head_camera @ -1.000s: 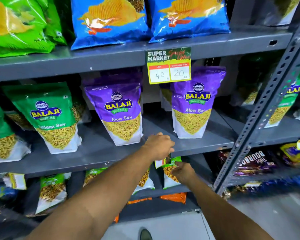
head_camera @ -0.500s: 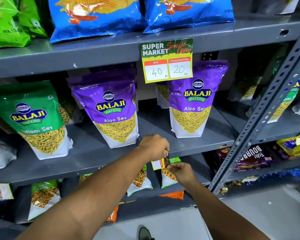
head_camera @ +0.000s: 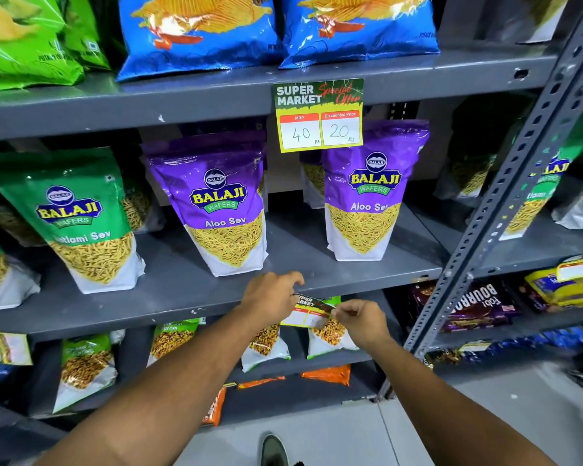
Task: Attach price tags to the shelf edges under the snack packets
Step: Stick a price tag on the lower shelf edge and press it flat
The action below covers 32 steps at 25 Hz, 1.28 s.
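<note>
A small price tag [head_camera: 308,311] with a dark "Super Market" top and yellow bottom lies tilted against the front edge of the middle grey shelf [head_camera: 189,299], under two purple Aloo Sev packets [head_camera: 221,210]. My left hand [head_camera: 270,297] pinches the tag's left end at the shelf lip. My right hand [head_camera: 360,319] pinches its right end with thumb and forefinger. Another tag [head_camera: 318,116], marked 40 and 20, hangs from the upper shelf edge [head_camera: 115,109] below the blue chip bags [head_camera: 202,31].
Green sev packets [head_camera: 78,220] stand at the left of the middle shelf. More packets fill the shelf below [head_camera: 85,368]. A perforated grey upright [head_camera: 505,203] rises at the right, with biscuit packs [head_camera: 475,306] beyond it. A shoe tip [head_camera: 275,449] shows on the floor.
The tag has come out from between my hands and now lies spread along the shelf edge. My right hand moved slightly right and my left hand's fingers have lifted over the shelf lip.
</note>
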Tool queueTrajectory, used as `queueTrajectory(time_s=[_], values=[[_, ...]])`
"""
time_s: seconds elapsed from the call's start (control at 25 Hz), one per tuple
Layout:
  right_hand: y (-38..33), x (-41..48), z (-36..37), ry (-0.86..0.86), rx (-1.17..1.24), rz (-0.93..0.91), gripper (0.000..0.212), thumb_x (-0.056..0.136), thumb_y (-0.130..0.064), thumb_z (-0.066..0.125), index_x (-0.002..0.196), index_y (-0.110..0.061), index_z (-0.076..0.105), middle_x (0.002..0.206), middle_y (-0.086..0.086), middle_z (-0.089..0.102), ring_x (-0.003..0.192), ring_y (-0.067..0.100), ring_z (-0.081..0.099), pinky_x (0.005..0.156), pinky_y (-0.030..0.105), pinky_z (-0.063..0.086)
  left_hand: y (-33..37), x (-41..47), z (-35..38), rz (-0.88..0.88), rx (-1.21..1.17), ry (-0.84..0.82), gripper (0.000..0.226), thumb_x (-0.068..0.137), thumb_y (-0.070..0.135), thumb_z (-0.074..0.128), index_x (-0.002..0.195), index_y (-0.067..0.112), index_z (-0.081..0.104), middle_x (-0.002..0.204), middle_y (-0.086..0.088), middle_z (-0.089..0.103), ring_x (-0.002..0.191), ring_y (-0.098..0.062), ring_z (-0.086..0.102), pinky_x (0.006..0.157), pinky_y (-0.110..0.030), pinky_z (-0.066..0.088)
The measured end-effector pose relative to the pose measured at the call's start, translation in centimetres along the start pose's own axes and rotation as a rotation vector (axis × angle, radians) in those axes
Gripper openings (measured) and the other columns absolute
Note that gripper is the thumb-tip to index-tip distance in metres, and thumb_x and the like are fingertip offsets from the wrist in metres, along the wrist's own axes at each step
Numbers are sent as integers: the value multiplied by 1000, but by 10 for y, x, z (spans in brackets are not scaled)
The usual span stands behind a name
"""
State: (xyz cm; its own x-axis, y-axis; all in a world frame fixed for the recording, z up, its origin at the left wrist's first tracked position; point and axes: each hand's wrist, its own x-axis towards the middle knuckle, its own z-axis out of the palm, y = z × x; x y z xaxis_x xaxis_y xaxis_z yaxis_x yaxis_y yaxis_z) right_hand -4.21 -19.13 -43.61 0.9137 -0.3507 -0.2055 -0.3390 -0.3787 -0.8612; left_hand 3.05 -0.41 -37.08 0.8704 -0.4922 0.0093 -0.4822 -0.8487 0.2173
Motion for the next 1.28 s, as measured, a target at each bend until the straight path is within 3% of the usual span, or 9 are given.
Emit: queueTrajectory(time_s=[0.08,0.16,0.2,0.32,0.44,0.72,1.0,1.12,1.28], values=[[-8,3,-3,65,-9,4,14,82,-25,73,92,-15,76,84,0,72,85,14,66,77,24,47,-1,-6,6,-39,21,52,17,87,27,56,100,28,67,93,0,76,93,-27,66,73,-33,53],[-18,4,-5,95,-63,-6,14,83,-29,71,92,-20,76,85,-2,74,85,14,67,80,27,52,0,-10,10,-30,110,98,19,84,23,54,91,26,72,87,0,75,85,-27,65,67,-30,50],[-20,5,-5,87,-115,-22,10,84,-31,68,85,-25,76,80,-4,74,80,15,67,75,29,54,1,-12,11,-20,170,115,21,83,20,53,88,24,73,86,0,74,82,-26,62,65,-29,47],[-28,4,-8,65,-442,-141,28,89,-36,58,62,-29,64,58,-5,60,65,21,59,58,29,46,6,-15,10,-12,336,123,18,80,14,55,85,18,73,87,0,70,84,-28,58,65,-26,40],[-32,5,-8,107,-667,-275,23,91,-40,55,81,-25,69,74,1,71,76,28,65,64,31,48,10,-16,8,-45,389,97,16,79,9,56,84,16,71,86,-1,70,88,-28,59,68,-28,40],[-38,12,-2,111,-747,-349,21,90,-44,56,89,-28,70,84,-1,73,84,27,66,67,30,41,10,-17,6,-97,415,56,17,77,7,58,83,15,71,80,-1,72,85,-28,60,67,-28,36],[-51,23,3,184,-1109,-382,8,74,-16,59,68,-16,64,63,0,61,64,27,52,66,31,30,8,-10,3,-112,462,12,12,76,9,61,79,18,69,78,-1,72,84,-27,59,65,-29,33],[-61,28,1,170,-1171,-422,4,74,-18,63,76,-16,66,70,1,68,70,27,58,69,32,31,8,-3,0,-125,455,34,7,74,12,65,77,18,69,78,-3,73,86,-27,59,65,-29,33],[-79,38,-12,184,-1104,-332,63,59,-56,80,102,-19,51,86,3,69,90,29,63,74,37,39,4,4,-3,-129,422,99,8,75,18,66,84,19,66,83,-3,72,90,-30,59,73,-34,40]])
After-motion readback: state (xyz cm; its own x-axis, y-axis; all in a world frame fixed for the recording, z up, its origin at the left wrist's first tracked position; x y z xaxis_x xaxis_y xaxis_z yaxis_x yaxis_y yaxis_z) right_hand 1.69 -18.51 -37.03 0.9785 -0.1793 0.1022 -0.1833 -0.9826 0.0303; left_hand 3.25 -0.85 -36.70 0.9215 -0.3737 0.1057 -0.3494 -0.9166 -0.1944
